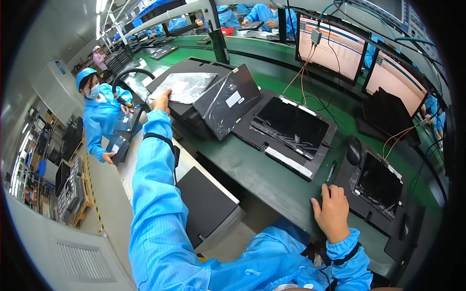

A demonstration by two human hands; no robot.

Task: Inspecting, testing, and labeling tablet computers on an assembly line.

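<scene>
Rested left hand [161, 102] at left end of silvery bag [187, 87], left of tilted panel [221, 109]. Had right hand [332, 213] farther off, at pen [332, 170]; couldn't tell either grip.

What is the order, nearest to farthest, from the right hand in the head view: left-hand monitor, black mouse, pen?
1. Pen, at the right hand.
2. Black mouse, farther forward, to the right.
3. Left-hand monitor, at the back.

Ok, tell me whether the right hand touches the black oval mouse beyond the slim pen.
No, a gap separates the right hand from the mouse.
</scene>
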